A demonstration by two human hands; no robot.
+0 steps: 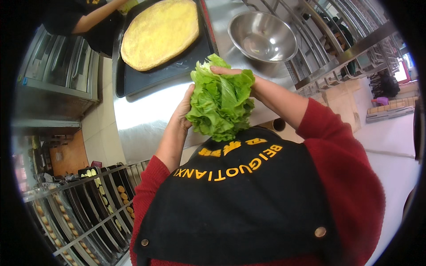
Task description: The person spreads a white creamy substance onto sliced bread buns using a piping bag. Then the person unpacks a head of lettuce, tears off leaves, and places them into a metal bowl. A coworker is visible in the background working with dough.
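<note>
A bundle of green leaf lettuce [221, 99] is held close in front of my apron, over the near edge of the steel table [146, 133]. My left hand [186, 108] cups its left side, fingers partly hidden behind the leaves. Across the upper right side lies my right hand [229, 71], its thumb on top and the other fingers covered by lettuce. Beyond my left hand, a large flat yellow-topped bread sheet [161, 33] rests on a dark baking tray [153, 79]. A stainless steel bowl [263, 36] sits beyond my right hand.
A co-worker's arm [100, 16] reaches in at the upper left, beside an oven [60, 63]. Metal racking [319, 40] stands at the right of the table. At lower left, a tray rack [90, 212] holds several trays of baked goods.
</note>
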